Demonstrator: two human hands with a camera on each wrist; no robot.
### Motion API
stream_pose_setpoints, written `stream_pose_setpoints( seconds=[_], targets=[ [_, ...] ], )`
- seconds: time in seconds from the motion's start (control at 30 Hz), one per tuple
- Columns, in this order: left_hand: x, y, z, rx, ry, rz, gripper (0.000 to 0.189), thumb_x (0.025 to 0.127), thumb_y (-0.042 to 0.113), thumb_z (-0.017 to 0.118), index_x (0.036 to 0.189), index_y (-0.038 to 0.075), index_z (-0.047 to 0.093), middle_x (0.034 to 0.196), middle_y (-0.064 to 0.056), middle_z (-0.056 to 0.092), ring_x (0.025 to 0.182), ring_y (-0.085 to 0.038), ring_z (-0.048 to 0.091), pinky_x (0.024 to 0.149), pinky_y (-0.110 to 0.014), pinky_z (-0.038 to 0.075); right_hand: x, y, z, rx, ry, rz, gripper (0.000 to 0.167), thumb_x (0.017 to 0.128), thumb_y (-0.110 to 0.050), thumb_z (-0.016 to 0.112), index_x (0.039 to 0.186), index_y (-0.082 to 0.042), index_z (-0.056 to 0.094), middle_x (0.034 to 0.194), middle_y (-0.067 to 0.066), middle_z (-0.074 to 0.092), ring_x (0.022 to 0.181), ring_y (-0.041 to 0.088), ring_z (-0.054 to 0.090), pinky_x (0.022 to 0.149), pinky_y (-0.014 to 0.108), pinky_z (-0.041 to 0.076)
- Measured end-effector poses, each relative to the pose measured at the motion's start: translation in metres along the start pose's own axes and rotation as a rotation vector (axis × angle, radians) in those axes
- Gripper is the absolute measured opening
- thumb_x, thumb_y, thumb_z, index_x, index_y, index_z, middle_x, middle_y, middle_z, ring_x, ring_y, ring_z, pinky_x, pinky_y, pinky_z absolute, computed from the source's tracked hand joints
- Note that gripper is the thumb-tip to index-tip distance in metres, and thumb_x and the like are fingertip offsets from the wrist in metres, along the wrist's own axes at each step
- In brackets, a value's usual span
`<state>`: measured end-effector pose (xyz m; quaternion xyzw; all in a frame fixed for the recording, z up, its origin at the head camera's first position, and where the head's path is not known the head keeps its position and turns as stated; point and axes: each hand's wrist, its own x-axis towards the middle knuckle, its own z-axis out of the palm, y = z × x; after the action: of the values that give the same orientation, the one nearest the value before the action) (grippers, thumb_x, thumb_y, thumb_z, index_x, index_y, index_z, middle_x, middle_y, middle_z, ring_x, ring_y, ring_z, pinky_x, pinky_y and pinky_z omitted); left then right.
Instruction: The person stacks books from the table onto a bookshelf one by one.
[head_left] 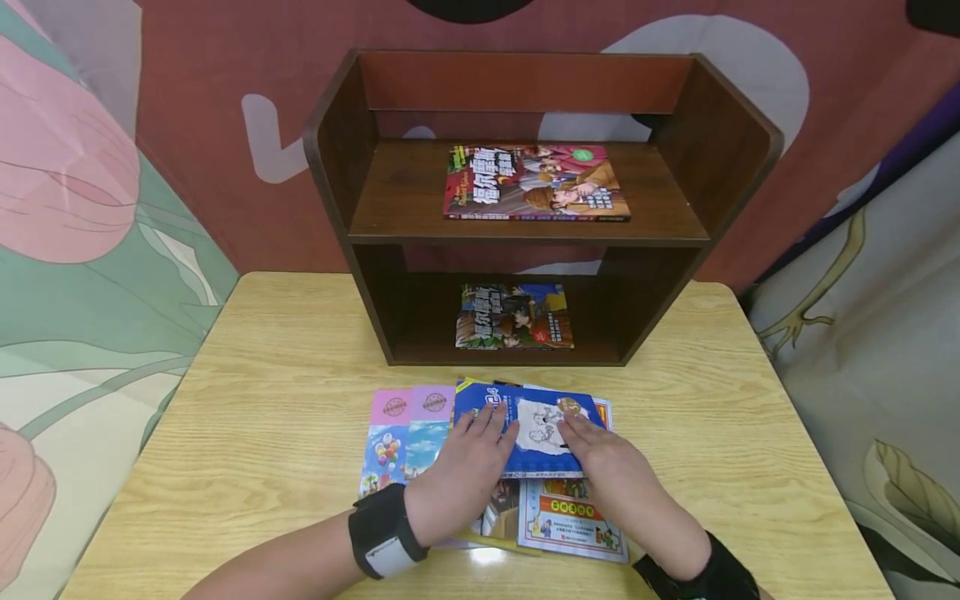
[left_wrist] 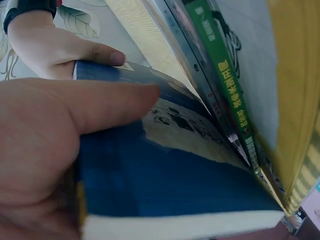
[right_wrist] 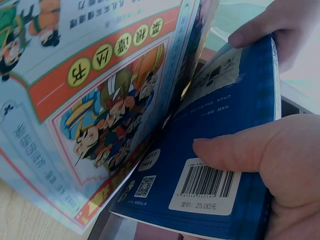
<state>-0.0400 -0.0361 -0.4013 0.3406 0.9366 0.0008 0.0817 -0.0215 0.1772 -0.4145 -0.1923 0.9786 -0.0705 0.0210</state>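
Note:
A blue book [head_left: 536, 425] is held between both hands above several other books. My left hand [head_left: 457, 487] grips its left side, fingers spread on the front cover and thumb on the back cover, as the left wrist view shows. At the other side my right hand [head_left: 618, 471] holds it the same way; its thumb lies by the barcode label [right_wrist: 202, 187]. Below is a book with a red title band [head_left: 573, 508], and to the left are two pink-and-blue books [head_left: 386, 450]. A green book spine [left_wrist: 227, 80] shows next to the blue book.
A two-level dark wooden shelf [head_left: 528, 240] stands behind the books on the light wooden table [head_left: 247, 433]. One comic-style book [head_left: 536, 183] lies flat on its upper level, another book [head_left: 513, 317] on the lower. Printed fabric [head_left: 225, 167] hangs behind.

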Motion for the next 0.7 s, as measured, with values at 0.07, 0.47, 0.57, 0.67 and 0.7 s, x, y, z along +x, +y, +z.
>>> stream_pose_setpoints(
  seconds=[0.07, 0.47, 0.57, 0.67, 0.7],
  targets=[
    [0.0, 0.0, 0.001, -0.037, -0.011, -0.003, 0.064, 0.089, 0.02, 0.065, 0.145, 0.007, 0.037, 0.151, -0.018, 0.032, 0.14, -0.032, 0.031, 0.111, -0.049, 0.031, 0.001, -0.002, 0.0, -0.003, -0.011, 0.002, 0.059, 0.073, 0.006, 0.072, 0.13, -0.001, 0.056, 0.138, 0.014, 0.052, 0.129, 0.03, 0.048, 0.103, 0.047, 0.043],
    [0.002, -0.002, 0.007, -0.116, -0.077, -0.051, 0.071, 0.088, 0.015, 0.064, 0.149, 0.011, 0.029, 0.156, -0.015, 0.022, 0.143, -0.036, 0.019, 0.111, -0.054, 0.027, 0.004, -0.006, 0.004, 0.016, -0.082, 0.018, 0.067, 0.073, 0.0, 0.075, 0.135, -0.003, 0.051, 0.144, 0.013, 0.045, 0.134, 0.03, 0.042, 0.106, 0.048, 0.039],
    [0.0, -0.006, 0.008, -0.145, -0.083, -0.044, 0.068, 0.09, 0.008, 0.06, 0.149, 0.012, 0.028, 0.156, -0.014, 0.021, 0.144, -0.035, 0.019, 0.111, -0.056, 0.026, 0.004, -0.006, 0.002, 0.037, -0.091, 0.026, 0.066, 0.073, 0.003, 0.073, 0.136, -0.004, 0.051, 0.145, 0.013, 0.044, 0.134, 0.03, 0.041, 0.106, 0.049, 0.038],
    [-0.003, -0.009, 0.007, -0.168, -0.091, -0.027, 0.068, 0.09, 0.001, 0.057, 0.15, 0.013, 0.028, 0.156, -0.013, 0.021, 0.144, -0.035, 0.017, 0.112, -0.056, 0.024, 0.003, -0.005, 0.001, 0.052, -0.096, 0.032, 0.065, 0.075, 0.002, 0.073, 0.136, -0.005, 0.051, 0.145, 0.012, 0.044, 0.134, 0.03, 0.041, 0.106, 0.049, 0.039],
    [-0.003, -0.01, 0.008, -0.166, -0.084, -0.016, 0.066, 0.091, 0.001, 0.056, 0.15, 0.012, 0.028, 0.156, -0.014, 0.022, 0.144, -0.035, 0.018, 0.112, -0.055, 0.025, 0.003, -0.004, 0.001, 0.053, -0.091, 0.03, 0.064, 0.076, 0.002, 0.073, 0.136, -0.005, 0.051, 0.145, 0.012, 0.044, 0.134, 0.029, 0.042, 0.105, 0.049, 0.039]
  ],
)
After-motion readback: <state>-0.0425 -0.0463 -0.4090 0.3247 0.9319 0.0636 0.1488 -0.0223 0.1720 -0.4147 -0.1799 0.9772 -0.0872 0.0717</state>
